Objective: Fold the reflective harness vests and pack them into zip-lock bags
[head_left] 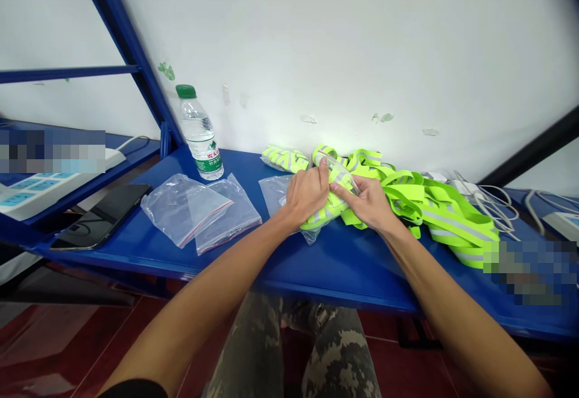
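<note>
Between my hands is a clear zip bag (340, 170) with a folded neon-yellow reflective strap (332, 207) in it. My left hand (307, 193) is closed on the bag's left side near the opening. On the other side, my right hand (371, 201) pinches the bag's edge with the thumb across the front. Behind my left hand lies a packed bag of yellow strap (284, 159) against the wall. Loose yellow reflective straps (434, 208) are heaped to the right of my right hand.
Flat clear zip bags (185, 205) lie left on the blue table (289, 274), before a water bottle (202, 138). A black phone (104, 214) rests at the left edge near a power strip (31, 190). White cables (493, 205) coil behind the straps. A blue frame post (131, 42) rises at left.
</note>
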A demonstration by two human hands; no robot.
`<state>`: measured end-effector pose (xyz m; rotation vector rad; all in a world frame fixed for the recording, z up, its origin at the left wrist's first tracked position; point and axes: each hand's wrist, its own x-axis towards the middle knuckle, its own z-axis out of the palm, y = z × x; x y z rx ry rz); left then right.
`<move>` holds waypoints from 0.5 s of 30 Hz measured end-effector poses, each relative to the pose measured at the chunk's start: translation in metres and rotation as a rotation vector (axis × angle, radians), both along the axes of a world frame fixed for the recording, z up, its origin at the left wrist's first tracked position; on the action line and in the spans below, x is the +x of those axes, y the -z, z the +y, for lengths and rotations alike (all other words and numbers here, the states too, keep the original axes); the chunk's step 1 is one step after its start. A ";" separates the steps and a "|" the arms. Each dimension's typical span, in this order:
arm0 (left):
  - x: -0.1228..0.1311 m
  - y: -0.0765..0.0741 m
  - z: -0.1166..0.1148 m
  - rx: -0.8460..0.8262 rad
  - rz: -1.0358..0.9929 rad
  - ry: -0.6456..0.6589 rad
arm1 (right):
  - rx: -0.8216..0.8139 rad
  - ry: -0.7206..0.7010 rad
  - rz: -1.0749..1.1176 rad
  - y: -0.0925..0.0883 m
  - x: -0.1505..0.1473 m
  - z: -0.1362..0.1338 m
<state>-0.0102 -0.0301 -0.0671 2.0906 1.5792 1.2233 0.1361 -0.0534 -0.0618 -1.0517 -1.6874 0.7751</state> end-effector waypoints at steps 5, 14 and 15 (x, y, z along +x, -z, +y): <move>-0.019 -0.015 -0.008 0.015 0.012 0.007 | -0.196 0.070 0.221 0.013 0.000 0.012; -0.121 -0.028 -0.065 -0.480 0.624 -0.358 | -0.433 0.244 0.640 -0.001 -0.025 0.028; -0.128 -0.027 -0.070 -0.523 0.646 -0.351 | -0.453 0.260 0.689 -0.003 -0.032 0.034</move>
